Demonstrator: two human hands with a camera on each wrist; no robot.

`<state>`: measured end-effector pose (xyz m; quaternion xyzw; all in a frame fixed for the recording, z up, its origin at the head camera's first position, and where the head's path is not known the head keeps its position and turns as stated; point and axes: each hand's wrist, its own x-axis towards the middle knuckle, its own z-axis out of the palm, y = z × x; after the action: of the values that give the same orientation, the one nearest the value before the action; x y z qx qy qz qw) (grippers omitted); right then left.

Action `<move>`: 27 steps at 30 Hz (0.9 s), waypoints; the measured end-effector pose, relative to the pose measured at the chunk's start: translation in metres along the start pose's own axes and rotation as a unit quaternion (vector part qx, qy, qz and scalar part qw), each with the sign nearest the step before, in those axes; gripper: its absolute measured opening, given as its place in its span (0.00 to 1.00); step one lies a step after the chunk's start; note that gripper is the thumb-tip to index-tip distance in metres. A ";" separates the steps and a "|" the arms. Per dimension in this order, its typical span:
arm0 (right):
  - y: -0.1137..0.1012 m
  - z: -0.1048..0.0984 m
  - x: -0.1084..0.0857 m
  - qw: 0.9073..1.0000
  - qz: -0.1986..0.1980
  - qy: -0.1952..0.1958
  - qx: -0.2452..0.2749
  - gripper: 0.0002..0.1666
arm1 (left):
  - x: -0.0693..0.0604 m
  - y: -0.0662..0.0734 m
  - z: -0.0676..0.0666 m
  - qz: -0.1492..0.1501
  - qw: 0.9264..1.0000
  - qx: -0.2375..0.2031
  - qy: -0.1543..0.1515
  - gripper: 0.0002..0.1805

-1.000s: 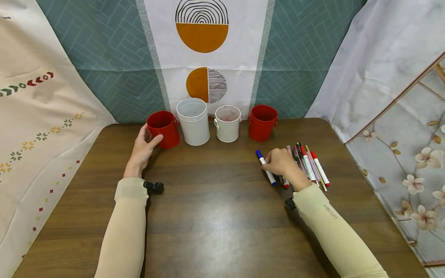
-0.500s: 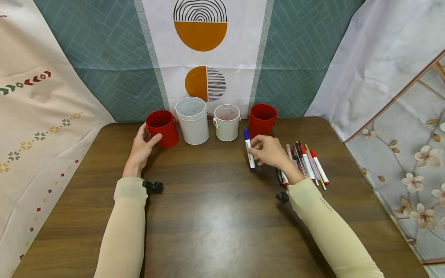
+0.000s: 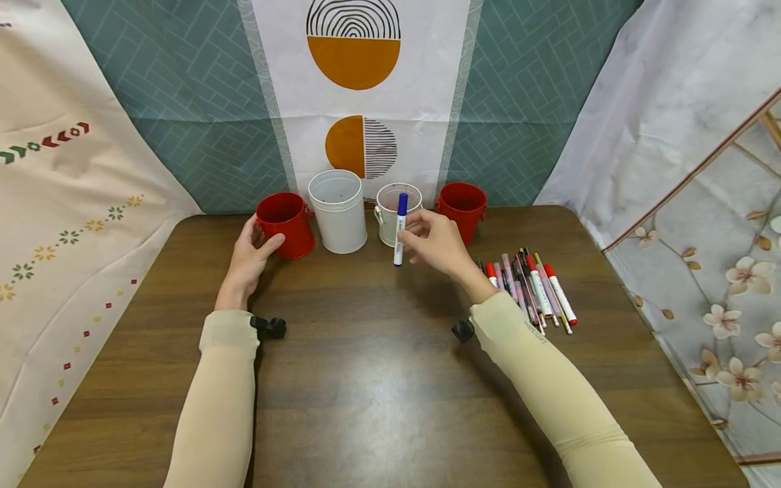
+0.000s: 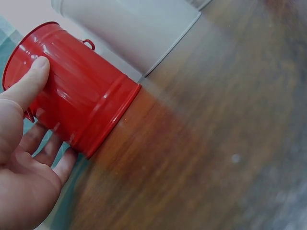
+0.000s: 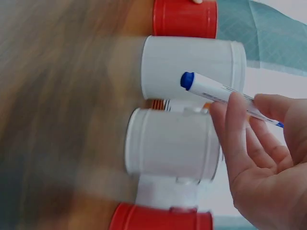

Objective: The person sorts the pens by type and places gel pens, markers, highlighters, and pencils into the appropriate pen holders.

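Carried leftward since earlier, the blue-capped cylindrical white plastic marker (image 3: 401, 226), mid-frame, looks light, stiff, best pinched mid-barrel, as the right hand (image 3: 436, 241) does; the left hand (image 3: 247, 256) holds a red metal bucket (image 3: 297, 235).

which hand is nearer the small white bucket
Right. The right hand, pinching a blue-capped marker, is close in front of the small white bucket; the left hand holds the leftmost red bucket, beyond the tall white bucket.
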<state>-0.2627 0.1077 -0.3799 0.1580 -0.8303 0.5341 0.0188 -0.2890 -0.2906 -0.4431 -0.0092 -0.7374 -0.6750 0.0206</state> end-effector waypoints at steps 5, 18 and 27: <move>-0.022 0.018 0.015 0.999 -0.026 0.015 0.025 0.15 | 0.000 0.000 0.000 0.002 1.000 -0.002 0.000 0.49; -0.077 0.073 0.055 0.994 -0.078 0.002 0.077 0.15 | 0.004 -0.003 -0.003 0.000 1.000 -0.006 0.000 0.49; -0.100 0.097 0.082 0.996 -0.087 0.005 0.029 0.17 | 0.004 -0.004 -0.002 -0.003 1.000 -0.017 -0.001 0.49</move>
<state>-0.2993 -0.0371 -0.3172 0.2272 -0.7977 0.5548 0.0647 -0.2927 -0.2927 -0.4466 -0.0078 -0.7260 -0.6874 0.0180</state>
